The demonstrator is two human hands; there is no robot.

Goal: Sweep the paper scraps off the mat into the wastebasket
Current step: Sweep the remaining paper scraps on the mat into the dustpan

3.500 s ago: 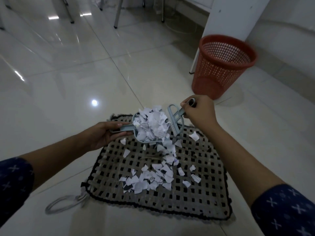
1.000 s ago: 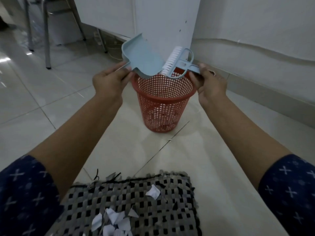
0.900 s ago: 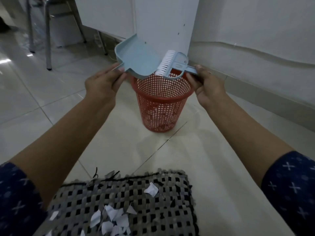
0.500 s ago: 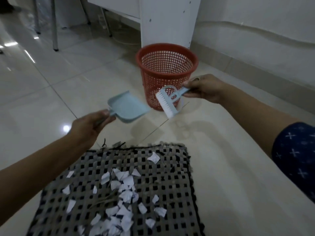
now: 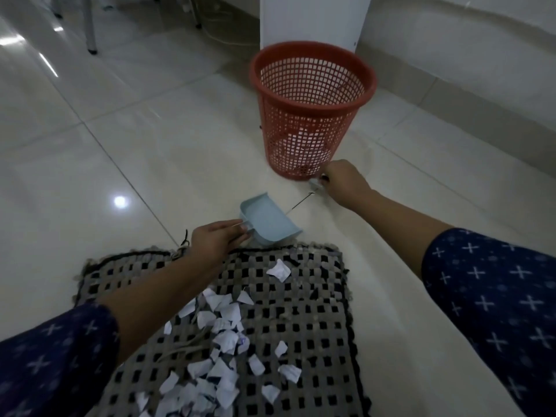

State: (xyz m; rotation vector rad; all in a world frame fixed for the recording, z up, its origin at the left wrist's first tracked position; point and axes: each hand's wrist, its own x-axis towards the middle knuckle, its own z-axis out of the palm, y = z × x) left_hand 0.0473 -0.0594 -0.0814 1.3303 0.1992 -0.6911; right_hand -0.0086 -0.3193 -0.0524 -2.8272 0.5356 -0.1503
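Observation:
A grey and black woven mat (image 5: 304, 323) lies on the floor with several white paper scraps (image 5: 219, 335) strewn over its middle and near part. My left hand (image 5: 215, 239) grips the handle of an empty light blue dustpan (image 5: 267, 219), which sits low at the mat's far edge. My right hand (image 5: 344, 183) is closed at the foot of the red mesh wastebasket (image 5: 313, 100); only a small pale piece of the brush handle (image 5: 316, 183) shows at its fingers, the bristles are hidden. Scraps show through the basket's mesh near its bottom.
White glossy floor tiles (image 5: 120, 145) spread to the left. A white cabinet panel (image 5: 313, 19) stands right behind the wastebasket, and a wall skirting (image 5: 469, 94) runs along the right. Metal furniture legs (image 5: 90, 25) and a cable are at the far left.
Both hands came down and back from over the wastebasket. The emptied dustpan dropped to the mat's far edge; the right hand with the brush sank to the basket's base.

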